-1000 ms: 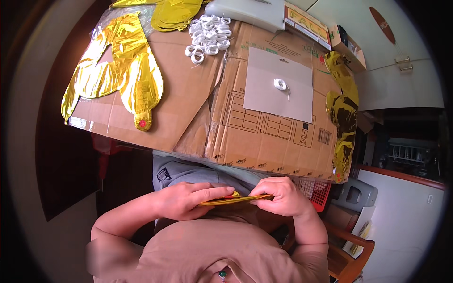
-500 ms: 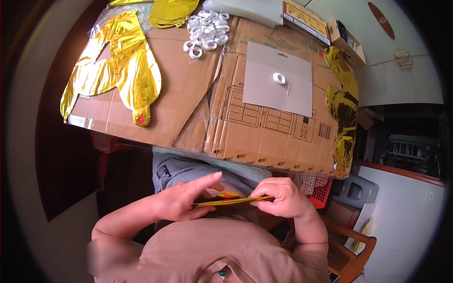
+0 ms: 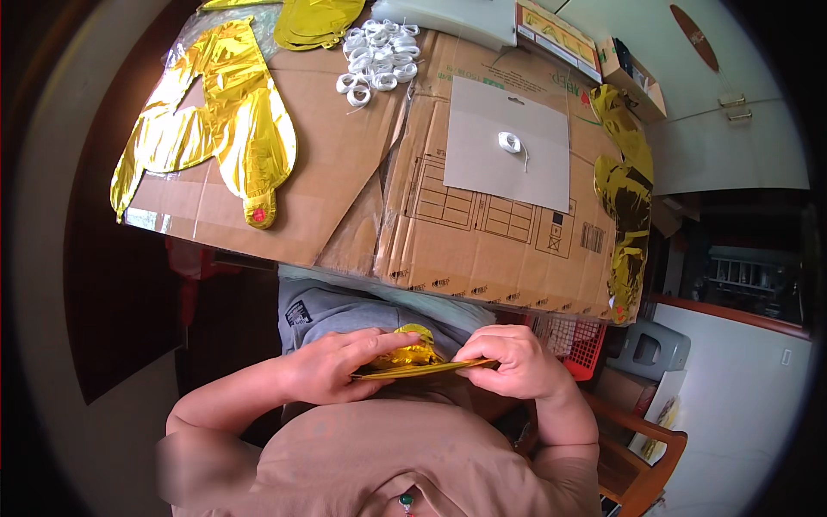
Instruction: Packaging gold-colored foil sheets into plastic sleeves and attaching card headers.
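Note:
Close to my body, above my lap, a folded gold foil balloon (image 3: pixel 422 355) stretches between my two hands. My right hand (image 3: pixel 515 358) pinches its right end between thumb and fingers. Around the left end is my left hand (image 3: pixel 340 366), its thumb below and its fingers lying over the foil. A rounded gold flap stands up at the middle, past the left fingertips. On the cardboard-covered table lies a flat grey card (image 3: pixel 469 159), with a single small roll of white ribbon (image 3: pixel 510 141) on it, its loose end hanging down.
A large shiny gold foil balloon (image 3: pixel 258 129) lies at the table's left. Behind it are yellow foil pieces (image 3: pixel 314 21) and a pile of white ribbon rolls (image 3: pixel 379 60). More gold foil (image 3: pixel 629 198) hangs over the right edge. Below are a red basket (image 3: pixel 581 349) and a wooden chair (image 3: pixel 659 457).
My left fingers have come down from a raised position onto the foil. The gold flap at the middle has risen and shows more. My right hand keeps its pinch.

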Available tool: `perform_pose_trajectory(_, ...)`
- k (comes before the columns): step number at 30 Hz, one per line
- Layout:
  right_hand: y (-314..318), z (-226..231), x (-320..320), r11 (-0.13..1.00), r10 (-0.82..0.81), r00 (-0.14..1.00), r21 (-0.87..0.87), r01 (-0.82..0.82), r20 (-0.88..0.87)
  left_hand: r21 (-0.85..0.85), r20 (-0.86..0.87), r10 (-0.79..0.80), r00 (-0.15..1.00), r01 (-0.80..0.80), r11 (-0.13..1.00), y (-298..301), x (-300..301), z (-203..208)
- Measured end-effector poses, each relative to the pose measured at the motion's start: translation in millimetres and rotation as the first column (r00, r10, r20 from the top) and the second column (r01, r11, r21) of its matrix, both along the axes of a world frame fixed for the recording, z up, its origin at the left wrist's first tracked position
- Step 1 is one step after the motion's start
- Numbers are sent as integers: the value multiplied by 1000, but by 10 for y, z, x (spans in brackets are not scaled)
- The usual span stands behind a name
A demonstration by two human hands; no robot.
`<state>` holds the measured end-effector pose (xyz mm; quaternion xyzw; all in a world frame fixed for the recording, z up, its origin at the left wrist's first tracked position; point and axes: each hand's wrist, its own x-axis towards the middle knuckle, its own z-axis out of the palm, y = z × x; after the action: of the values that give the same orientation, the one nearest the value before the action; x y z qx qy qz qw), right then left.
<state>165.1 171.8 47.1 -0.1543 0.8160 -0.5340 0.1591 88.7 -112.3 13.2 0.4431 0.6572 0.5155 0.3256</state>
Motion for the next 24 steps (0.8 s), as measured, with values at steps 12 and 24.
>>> perform_pose_trajectory(12, -3, -8, -3, 1000, 1, 1000, 8, -1, -11, -39, 161, -6, 987, 13, 999, 9, 14, -44)
perform_pose_trajectory(24, -46, -68, 14, 988, -154, 974, 6, 155, 164, -53, 593, 255, 763, -280, 959, 69, 230, -107)
